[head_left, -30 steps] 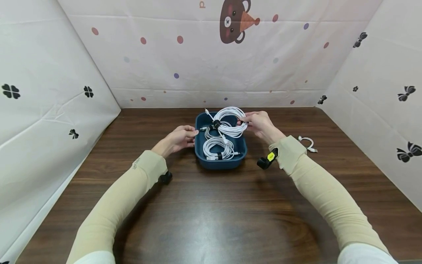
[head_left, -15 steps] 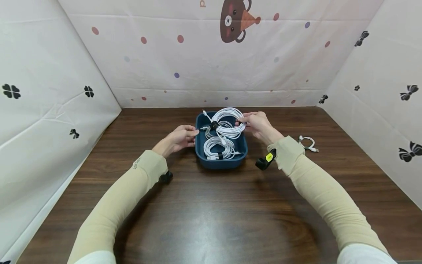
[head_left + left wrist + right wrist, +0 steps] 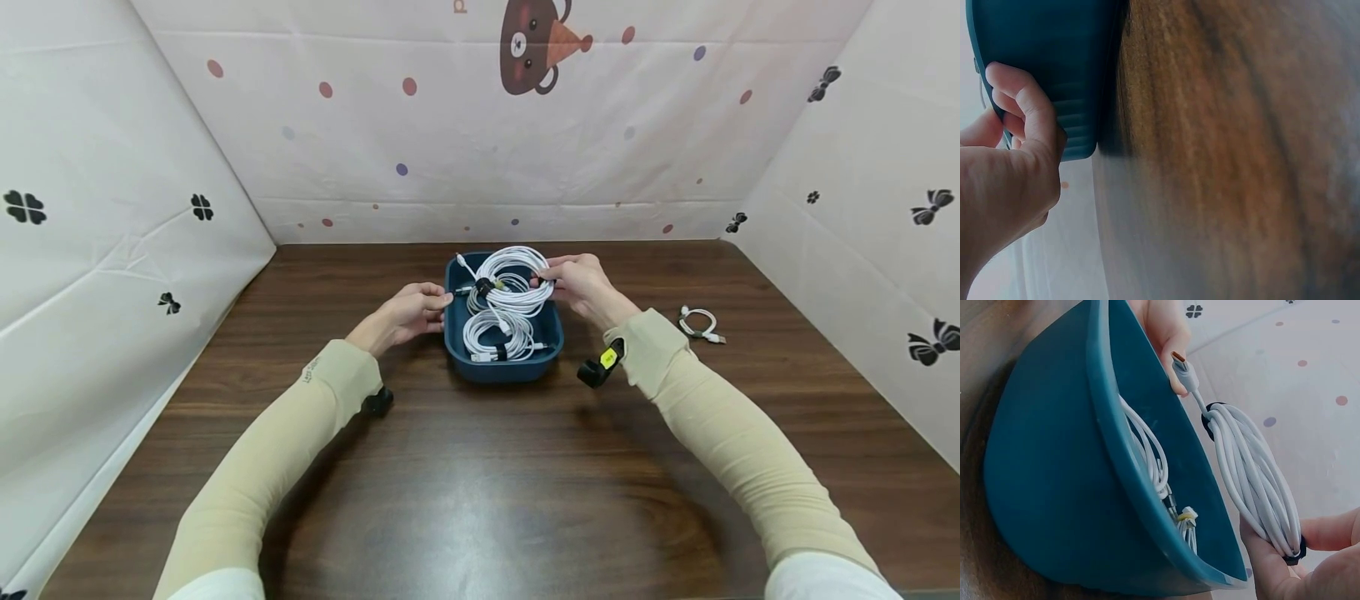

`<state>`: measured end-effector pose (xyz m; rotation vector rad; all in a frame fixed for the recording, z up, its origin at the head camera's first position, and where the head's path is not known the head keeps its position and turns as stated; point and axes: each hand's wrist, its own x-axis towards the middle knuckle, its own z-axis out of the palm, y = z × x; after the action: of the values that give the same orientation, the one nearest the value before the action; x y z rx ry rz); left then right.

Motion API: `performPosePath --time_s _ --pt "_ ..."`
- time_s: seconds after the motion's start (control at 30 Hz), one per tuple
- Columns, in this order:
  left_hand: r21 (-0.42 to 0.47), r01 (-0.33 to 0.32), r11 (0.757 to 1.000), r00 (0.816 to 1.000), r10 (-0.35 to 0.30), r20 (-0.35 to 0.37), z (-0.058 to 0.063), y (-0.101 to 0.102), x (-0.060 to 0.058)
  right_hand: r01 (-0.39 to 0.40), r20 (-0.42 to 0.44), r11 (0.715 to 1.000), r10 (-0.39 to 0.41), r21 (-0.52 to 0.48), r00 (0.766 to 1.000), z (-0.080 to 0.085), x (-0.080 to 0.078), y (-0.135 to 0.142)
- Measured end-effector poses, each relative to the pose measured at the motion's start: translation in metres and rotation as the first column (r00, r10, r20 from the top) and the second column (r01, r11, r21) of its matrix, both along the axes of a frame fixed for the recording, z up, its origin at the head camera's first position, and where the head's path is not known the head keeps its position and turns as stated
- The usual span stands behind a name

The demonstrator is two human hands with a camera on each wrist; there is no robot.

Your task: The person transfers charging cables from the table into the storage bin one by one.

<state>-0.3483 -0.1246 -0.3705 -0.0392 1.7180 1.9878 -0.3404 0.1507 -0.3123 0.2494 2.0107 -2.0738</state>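
Observation:
A dark blue plastic bin [image 3: 502, 372] stands near the back of the table. My left hand [image 3: 411, 313] pinches its left rim between thumb and fingers; the left wrist view shows those fingers [image 3: 1025, 94] against the ribbed wall. My right hand [image 3: 587, 286] holds a thick coiled white cable [image 3: 1254, 472] by its side, over the far right part of the bin. Black straps bind this coil, and its USB-C plug [image 3: 1184, 365] sticks out to the left. Below it in the bin lie another coiled white cable [image 3: 480, 340] and a thinner coil, partly hidden.
A short white cable [image 3: 703, 337], bent in a loop, lies on the brown wooden table [image 3: 480, 492] to the right of the bin. White patterned sheets [image 3: 337, 150] stand behind and on both sides of the table.
My right hand has shifted slightly left with the coiled cable, bringing it further over the bin and a little lower. The left hand stays at the rim.

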Motion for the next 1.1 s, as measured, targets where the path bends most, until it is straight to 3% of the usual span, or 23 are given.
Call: performPosePath --time_s 0.63,0.77,0.9,1.0,1.1 --pt "-0.009 -0.013 1.0 1.0 0.013 0.003 -0.001 0.0 0.001 -0.015 0.013 1.0 0.015 0.024 1.0 -0.003 0.001 -0.008" --pt "-0.003 -0.012 1.0 1.0 0.012 -0.016 -0.001 0.0 0.001 -0.087 0.011 0.994 0.086 0.065 0.996 -0.001 0.002 -0.007" --pt "0.007 -0.008 1.0 0.999 0.008 -0.033 -0.002 -0.001 0.001 -0.151 -0.082 0.969 0.17 0.194 0.982 0.004 0.006 -0.008" --pt "0.013 -0.011 1.0 0.999 0.011 -0.031 -0.003 -0.001 0.0 -0.098 -0.179 0.947 0.158 0.306 0.971 0.011 0.01 -0.01" --pt "0.014 -0.012 1.0 1.0 0.012 -0.028 -0.003 -0.001 0.0 -0.047 -0.24 0.938 0.136 0.343 0.961 0.019 0.012 -0.008"
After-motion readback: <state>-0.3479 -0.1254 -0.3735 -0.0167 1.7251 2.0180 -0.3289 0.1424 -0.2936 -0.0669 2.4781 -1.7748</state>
